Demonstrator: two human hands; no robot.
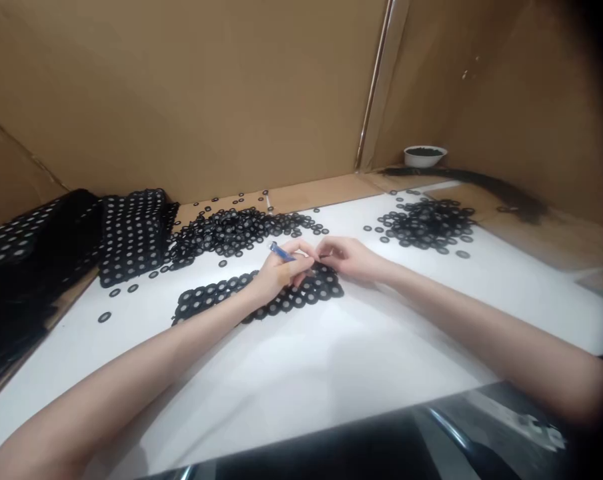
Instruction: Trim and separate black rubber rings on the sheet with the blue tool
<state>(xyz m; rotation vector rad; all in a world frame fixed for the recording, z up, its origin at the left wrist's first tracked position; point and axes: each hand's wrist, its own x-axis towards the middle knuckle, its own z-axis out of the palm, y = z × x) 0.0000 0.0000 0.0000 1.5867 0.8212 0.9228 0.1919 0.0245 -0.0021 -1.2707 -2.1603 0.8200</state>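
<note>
My left hand [281, 272] grips a blue pen [281, 252], whose tip points up and to the left. Under and beside this hand lies a joined strip of black rings with grey centres [206, 295]. My right hand [344, 259] sits just to the right, its fingers curled inward close to my left fingertips and above the strip's right end. Those fingers hide whatever may lie between them, and a small dark piece may show there.
A white table [301, 360] carries heaps of loose black rings [426, 223] [231, 230] and stacked black sheets of rings [134, 233] at the left. Cardboard walls [181, 87] enclose the back. A white bowl [424, 155] of dark pieces stands at the back right.
</note>
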